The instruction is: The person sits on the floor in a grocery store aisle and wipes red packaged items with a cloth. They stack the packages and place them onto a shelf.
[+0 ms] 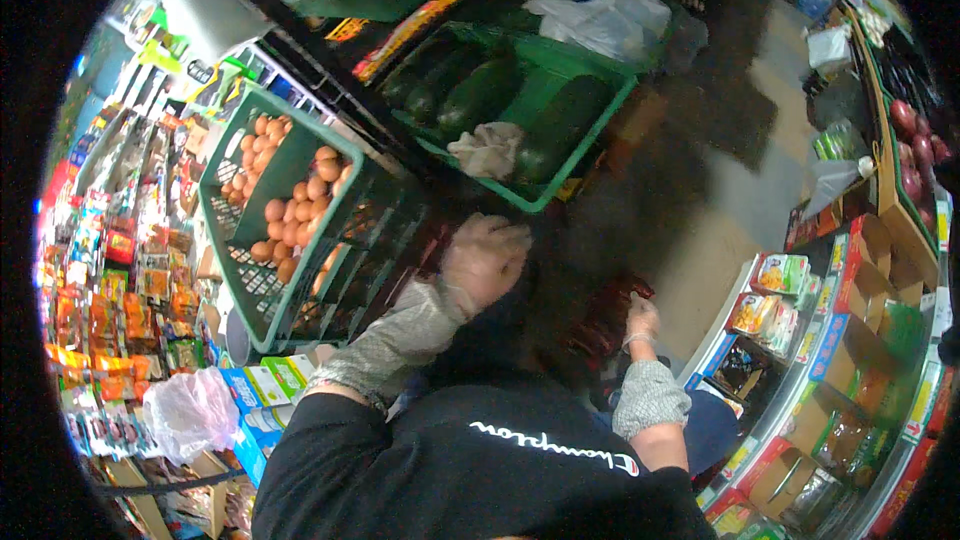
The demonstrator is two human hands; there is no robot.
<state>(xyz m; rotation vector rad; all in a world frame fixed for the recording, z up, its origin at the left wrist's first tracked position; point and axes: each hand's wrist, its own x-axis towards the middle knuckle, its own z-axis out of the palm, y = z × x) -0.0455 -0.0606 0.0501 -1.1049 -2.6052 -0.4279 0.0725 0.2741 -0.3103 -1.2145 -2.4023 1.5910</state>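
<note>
My left hand [487, 259], in what looks like a thin clear glove, is in front of my chest, just right of a green plastic crate [358, 165] of brown eggs [300, 206]. It is blurred, and I cannot tell whether its curled fingers hold anything. Lower and to the right, my right hand [643, 319], gloved too, grips the edge of a dark red plastic bag [604, 322]. Shadow hides most of the bag and its contents. Grey patterned sleeve covers [651, 397] wrap both forearms.
Ahead stands a green crate [577, 180] with large dark green gourds [480, 94] and a crumpled cloth [487, 150]. A white plastic bag [607, 11] lies beyond. Shelves with packaged food [780, 274] curve along the right; red onions [911, 142] sit farther up. Packets [135, 315] fill the left.
</note>
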